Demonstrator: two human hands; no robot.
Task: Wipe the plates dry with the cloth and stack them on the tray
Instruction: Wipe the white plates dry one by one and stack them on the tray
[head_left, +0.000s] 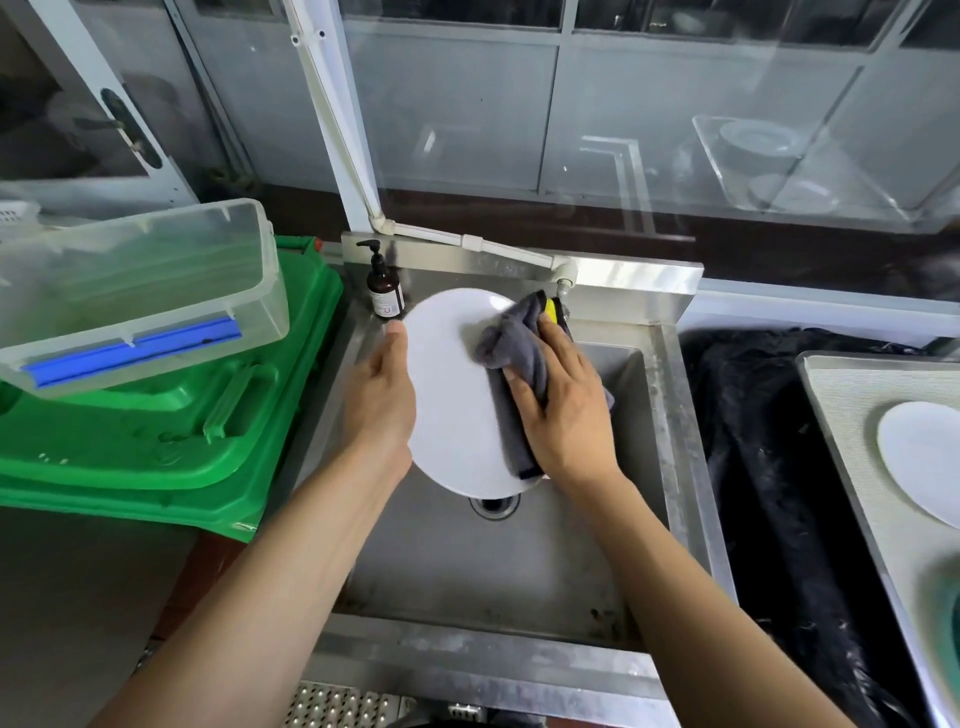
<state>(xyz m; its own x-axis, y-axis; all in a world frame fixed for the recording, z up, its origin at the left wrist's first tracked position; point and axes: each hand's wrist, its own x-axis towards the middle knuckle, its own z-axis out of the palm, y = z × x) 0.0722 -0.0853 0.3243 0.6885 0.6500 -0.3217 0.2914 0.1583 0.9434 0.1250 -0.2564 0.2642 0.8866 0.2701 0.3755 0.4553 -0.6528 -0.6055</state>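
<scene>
I am holding a white plate (457, 395) over the steel sink (670, 415), tilted up toward me above the drain (493, 505). My left hand (382, 400) is gripping the plate's left edge, thumb on the rim and the fingers hidden behind it. My right hand (563, 410) is clutching a grey cloth (514, 358) and pressing it against the right side of the plate's face; something yellow (551, 310), maybe a sponge, is showing just beyond the cloth, though I cannot tell for certain.

I am judging this to be the wiping step, with the plate not yet ready to go down. The left part of the face is bare of cloth, so the next move is calling for a sweep of the cloth across it, and probably a turn to reach the back, which I cannot see from here.

The tray (831, 395) is sitting well to my right, past a dark fabric-covered surface (753, 415), with one white plate (924, 457) already lying on it. Stacking is going to need a carry across that gap with a firm grip.

A brown pump bottle (384, 291) is standing at the sink's back corner, just beside the held plate.
</scene>
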